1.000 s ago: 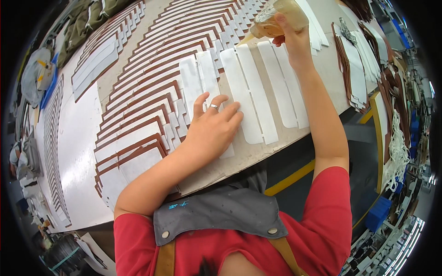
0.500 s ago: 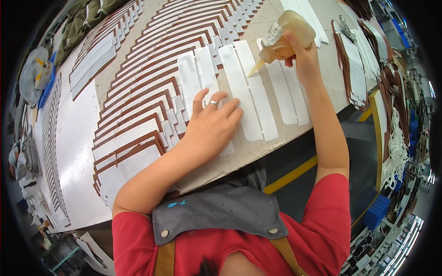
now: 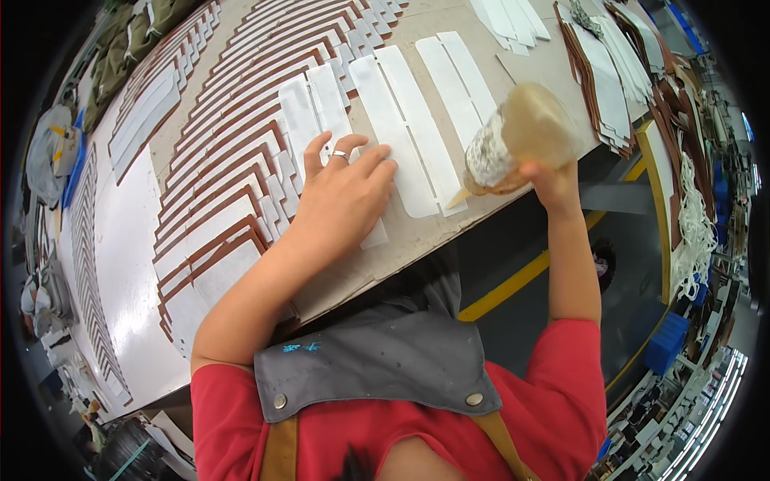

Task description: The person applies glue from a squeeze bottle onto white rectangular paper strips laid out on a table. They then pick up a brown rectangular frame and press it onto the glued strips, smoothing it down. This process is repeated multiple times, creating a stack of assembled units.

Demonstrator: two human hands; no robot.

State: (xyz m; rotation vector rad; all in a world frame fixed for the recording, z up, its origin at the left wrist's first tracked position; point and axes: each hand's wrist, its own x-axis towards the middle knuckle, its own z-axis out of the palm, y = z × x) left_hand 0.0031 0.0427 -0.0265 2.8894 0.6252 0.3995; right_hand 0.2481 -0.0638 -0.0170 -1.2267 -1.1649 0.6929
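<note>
My right hand (image 3: 553,186) grips a squeeze glue bottle (image 3: 536,120), cloudy and yellowish with a whitish crust around its shoulder. Tilted downward, its pointed nozzle meets the lower end of a white strip in the middle pair of strips (image 3: 401,120); I cannot tell whether any glue is coming out. My left hand (image 3: 341,188) lies with fingers spread over the pair of white strips (image 3: 309,100) to the left, partly covering it. Right of the middle pair, another white pair (image 3: 455,72) is partly hidden behind the bottle.
Overlapping rows of white pieces with brown edges (image 3: 241,152) fill the table's left side. More white strips (image 3: 513,20) lie at the back, and brown-and-white stacks (image 3: 597,80) at the right. The table's front edge (image 3: 417,263) runs close to my body. White cords (image 3: 694,232) hang at the far right.
My right hand has brought the bottle down toward me, its nozzle going from the upper part of the middle pair to its lower end. My left hand stays on the left strips.
</note>
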